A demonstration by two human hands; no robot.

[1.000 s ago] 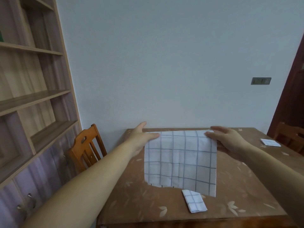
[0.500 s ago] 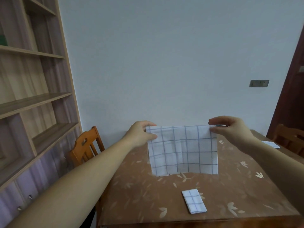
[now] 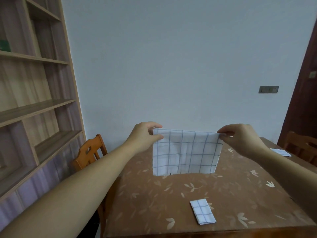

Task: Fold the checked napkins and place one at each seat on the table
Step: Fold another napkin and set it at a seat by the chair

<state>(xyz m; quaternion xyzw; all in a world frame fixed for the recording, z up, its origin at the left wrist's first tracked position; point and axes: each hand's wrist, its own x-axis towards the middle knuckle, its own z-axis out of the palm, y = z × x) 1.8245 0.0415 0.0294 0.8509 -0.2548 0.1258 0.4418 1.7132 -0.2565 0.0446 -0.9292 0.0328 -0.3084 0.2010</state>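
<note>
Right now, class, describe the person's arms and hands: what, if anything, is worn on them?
Nothing worn shows. The left hand and right hand are ungloved, with no rings or watch visible. The left forearm and right forearm are bare, no sleeve in view.

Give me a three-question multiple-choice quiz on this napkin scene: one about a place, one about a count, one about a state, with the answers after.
1. Where does the folded napkin nearest the camera lie?
A. on the floor
B. on the table, near its front edge
C. on a windowsill

2. How many folded napkins lie on the table?
A. one
B. two
C. four

3. How is the large checked napkin held?
A. flat under one palm
B. crumpled in one fist
C. hanging, pinched at its top corners by both hands

Answers:
1 B: it rests on the leaf-patterned top by the near edge.
2 B: besides the near one, a second folded napkin lies by the right chair.
3 C: the left hand and right hand each pinch a top corner, and the cloth hangs down.
</note>
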